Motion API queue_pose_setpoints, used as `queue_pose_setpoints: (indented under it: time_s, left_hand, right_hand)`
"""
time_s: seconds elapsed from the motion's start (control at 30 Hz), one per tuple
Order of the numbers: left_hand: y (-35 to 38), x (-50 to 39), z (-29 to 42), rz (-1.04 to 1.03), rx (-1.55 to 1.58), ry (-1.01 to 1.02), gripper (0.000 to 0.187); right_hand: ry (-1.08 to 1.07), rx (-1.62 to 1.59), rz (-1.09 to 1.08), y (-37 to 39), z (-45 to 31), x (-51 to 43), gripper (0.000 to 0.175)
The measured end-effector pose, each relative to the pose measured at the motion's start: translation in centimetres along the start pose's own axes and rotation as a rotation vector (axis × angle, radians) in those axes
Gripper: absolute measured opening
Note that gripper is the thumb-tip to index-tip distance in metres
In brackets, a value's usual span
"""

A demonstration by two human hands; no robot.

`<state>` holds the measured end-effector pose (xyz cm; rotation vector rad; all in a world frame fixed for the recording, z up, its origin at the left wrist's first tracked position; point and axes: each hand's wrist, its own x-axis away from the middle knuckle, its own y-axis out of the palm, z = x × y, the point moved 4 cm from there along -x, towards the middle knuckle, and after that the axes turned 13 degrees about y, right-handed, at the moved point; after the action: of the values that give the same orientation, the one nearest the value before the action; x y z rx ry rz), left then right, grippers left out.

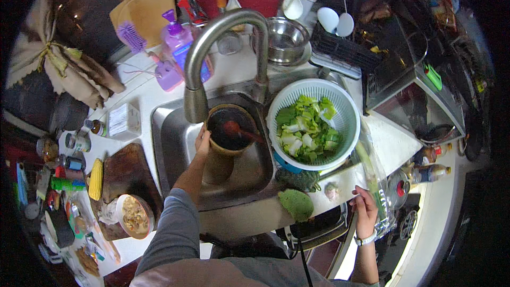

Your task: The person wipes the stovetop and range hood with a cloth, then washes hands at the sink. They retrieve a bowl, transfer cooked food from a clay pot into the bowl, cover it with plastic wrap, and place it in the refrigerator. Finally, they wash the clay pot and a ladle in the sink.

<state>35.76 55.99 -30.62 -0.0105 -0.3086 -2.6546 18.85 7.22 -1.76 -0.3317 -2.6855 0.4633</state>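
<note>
My left hand (203,139) grips the rim of a dark bowl with a brown edge (232,152), held over the metal sink basin (171,171). A reddish ladle or spoon (235,128) lies in the bowl. Above the bowl's left side hangs the curved faucet (196,103). My right hand (364,205), with a watch or bracelet at the wrist, is raised near the counter's front edge at right, fingers partly bent; it seems to hold nothing. Between the hands, a pale colander set in a bowl (352,135) holds chopped leafy greens (306,127).
At left, a dark cutting board (123,167) bears a bowl of food (135,217) and corn (96,179). Purple soap bottles (179,44) and a metal pot (287,40) stand behind the sink. A green sponge or cloth (296,205) lies near the front edge; long green stalks (368,163) lie right.
</note>
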Motion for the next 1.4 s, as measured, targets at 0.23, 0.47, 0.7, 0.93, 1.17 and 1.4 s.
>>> queue_pose_setpoints:
  time_s: [0.23,0.47,0.7,0.93,1.17,1.4]
  left_hand:
    - [-1.0,1.6,1.8,0.075,-0.327,-0.278,0.056]
    - [-0.1,2.3,4.0,-0.079,-0.72,-0.259,0.077]
    - [2.5,7.7,6.0,0.102,-0.724,-0.283,0.073]
    - [6.3,14.0,12.0,0.114,-0.1,-0.056,0.037]
    - [-0.4,26.7,26.9,-0.729,-0.034,0.13,0.04]
    - [-15.9,34.2,33.0,-0.341,-0.041,-0.065,0.033]
  right_hand:
    - [-0.172,0.35,-0.057,3.9,0.3,-0.7,0.025]
    - [-0.562,0.82,-0.117,9.4,0.4,0.4,0.036]
    - [-0.709,1.037,-0.24,12.8,3.1,1.9,0.059]
    - [-0.711,0.803,-0.121,12.5,4.5,2.2,0.036]
    - [-0.957,0.819,-0.047,13.7,1.0,6.2,0.045]
    - [-0.875,0.728,-0.013,16.8,-1.7,12.1,0.065]
